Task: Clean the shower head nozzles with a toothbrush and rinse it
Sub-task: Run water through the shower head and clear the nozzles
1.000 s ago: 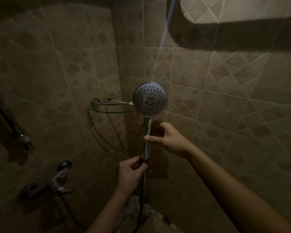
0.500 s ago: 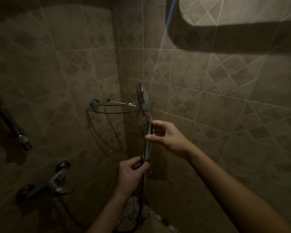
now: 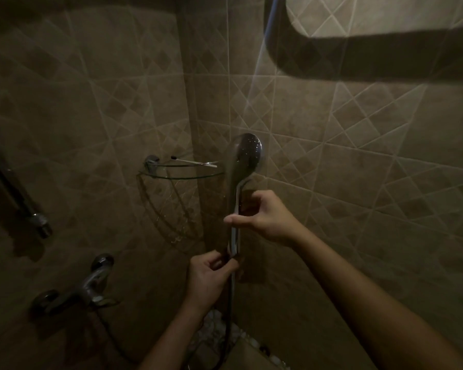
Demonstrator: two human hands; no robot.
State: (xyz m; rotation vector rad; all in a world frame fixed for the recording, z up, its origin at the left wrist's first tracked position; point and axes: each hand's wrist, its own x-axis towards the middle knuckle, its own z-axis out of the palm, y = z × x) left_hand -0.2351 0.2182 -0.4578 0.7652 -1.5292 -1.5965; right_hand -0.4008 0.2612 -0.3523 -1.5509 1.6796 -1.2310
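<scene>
We turned shower head (image 3: pixel 246 153) since before; nozzle face now away, toward right wall. Right hand (image 3: pixel 262 216) pinches handle middle, left hand (image 3: pixel 207 279) grips handle bottom, near corner glass shelf (image 3: pixel 181 174).

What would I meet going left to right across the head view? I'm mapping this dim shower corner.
Wall rail → tap → glass corner shelf → shower head → right hand
</scene>
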